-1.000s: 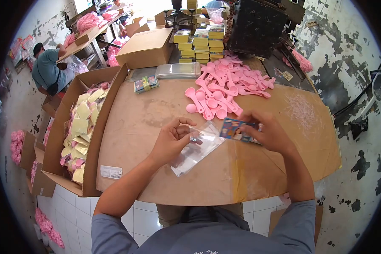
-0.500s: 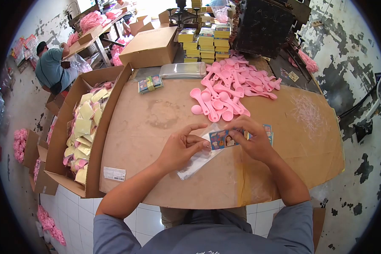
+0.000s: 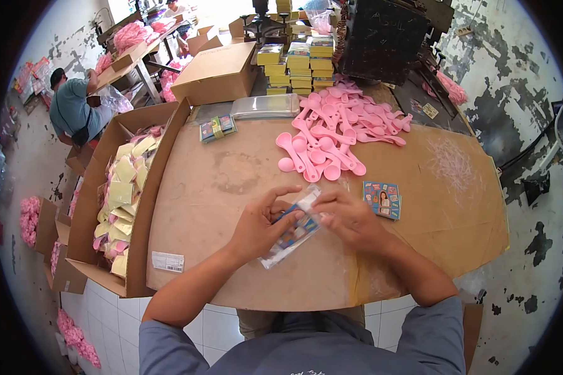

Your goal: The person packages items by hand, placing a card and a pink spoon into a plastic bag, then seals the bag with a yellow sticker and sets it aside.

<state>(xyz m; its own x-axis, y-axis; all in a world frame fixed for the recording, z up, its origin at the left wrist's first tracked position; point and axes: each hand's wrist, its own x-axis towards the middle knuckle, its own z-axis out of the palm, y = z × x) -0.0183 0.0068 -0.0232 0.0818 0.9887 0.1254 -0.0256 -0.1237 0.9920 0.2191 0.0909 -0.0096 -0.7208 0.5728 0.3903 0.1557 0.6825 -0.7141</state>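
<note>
The clear bag (image 3: 280,255), with a blue printed card (image 3: 299,232) inside, is grasped by the left hand (image 3: 264,224) above the desk (image 3: 231,187). The bag's upper end is pinched by the right hand (image 3: 344,215), near the pink spoons (image 3: 322,147).

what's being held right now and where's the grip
A clear bag with a card inside: left hand along its side, right hand at its upper end.
</note>
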